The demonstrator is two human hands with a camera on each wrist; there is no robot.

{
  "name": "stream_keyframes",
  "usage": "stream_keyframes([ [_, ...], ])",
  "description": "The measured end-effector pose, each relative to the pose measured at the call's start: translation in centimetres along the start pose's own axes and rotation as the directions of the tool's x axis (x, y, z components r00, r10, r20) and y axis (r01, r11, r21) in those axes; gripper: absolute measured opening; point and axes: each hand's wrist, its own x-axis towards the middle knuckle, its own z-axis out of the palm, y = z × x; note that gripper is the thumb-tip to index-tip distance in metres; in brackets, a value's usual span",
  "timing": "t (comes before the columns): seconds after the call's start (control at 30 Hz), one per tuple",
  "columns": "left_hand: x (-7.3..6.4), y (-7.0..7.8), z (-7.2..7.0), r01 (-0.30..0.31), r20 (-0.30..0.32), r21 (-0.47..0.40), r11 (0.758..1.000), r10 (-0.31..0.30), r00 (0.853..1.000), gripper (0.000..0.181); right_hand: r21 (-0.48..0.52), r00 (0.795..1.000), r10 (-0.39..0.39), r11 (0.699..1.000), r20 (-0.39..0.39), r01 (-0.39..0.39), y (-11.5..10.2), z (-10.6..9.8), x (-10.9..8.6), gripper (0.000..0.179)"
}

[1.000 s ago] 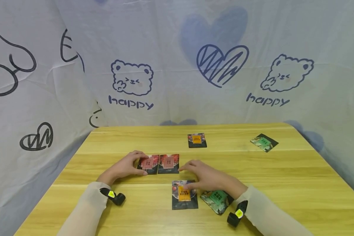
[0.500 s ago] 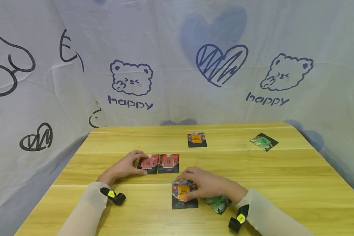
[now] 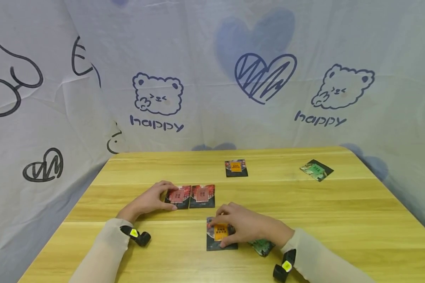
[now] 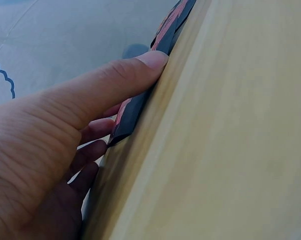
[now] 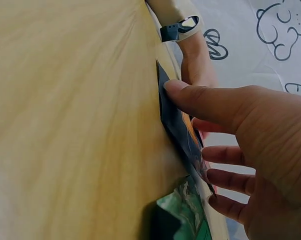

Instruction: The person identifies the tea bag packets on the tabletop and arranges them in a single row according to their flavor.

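Two black-and-red sachets lie side by side on the left half of the wooden table. My left hand [image 3: 150, 200] holds the left red sachet [image 3: 178, 196], its thumb [image 4: 153, 60] on the near edge and its fingers at the far side. The other red sachet [image 3: 202, 196] lies just to its right. My right hand [image 3: 249, 224] spans a dark sachet with an orange label [image 3: 220, 232], thumb [image 5: 175, 89] on its black lower part and bent fingers at its far side. A green sachet [image 3: 263, 247] lies partly hidden under that hand.
Another orange-labelled sachet [image 3: 236, 168] lies near the table's far edge. Farther right is a second green sachet [image 3: 316, 170], turned at an angle. A printed white cloth [image 3: 212, 98] hangs behind the wooden table [image 3: 163, 259].
My right hand has come back from beside the right red sachet to the near orange-labelled sachet and closed its fingers about it. The left hand has stayed put.
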Motion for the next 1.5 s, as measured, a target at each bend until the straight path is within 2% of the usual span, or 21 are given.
stream_keyframes([
  [0.27, -0.2, 0.1, 0.1, 0.007, 0.0, -0.001, 1.0, -0.007, 1.0, 0.072, -0.095, 1.0, 0.0, 0.995, -0.003, 0.0, -0.7, -0.1, -0.3, 0.06],
  [0.53, -0.1, 0.3, -0.1, 0.015, 0.007, -0.005, 1.0, -0.015, 1.0, 0.072, -0.075, 1.0, 0.017, 0.997, 0.008, -0.016, -1.1, -0.4, -0.5, 0.059],
  [0.83, 0.0, 0.9, -0.3, 0.013, 0.007, -0.014, 1.0, -0.013, 1.0, 0.073, -0.112, 0.999, 0.047, 0.993, 0.002, -0.047, -1.4, -0.7, -0.7, 0.064],
  [1.07, -0.4, 0.5, -0.3, 0.007, 0.008, -0.013, 1.0, -0.007, 1.0, 0.071, -0.101, 0.997, 0.078, 0.992, -0.008, -0.078, -1.6, -0.6, -0.7, 0.063],
  [1.5, -0.2, 0.6, -0.4, 0.008, 0.01, -0.008, 1.0, -0.008, 1.0, 0.072, -0.105, 0.991, 0.134, 0.985, -0.029, -0.136, -1.4, -0.8, -0.5, 0.061],
])
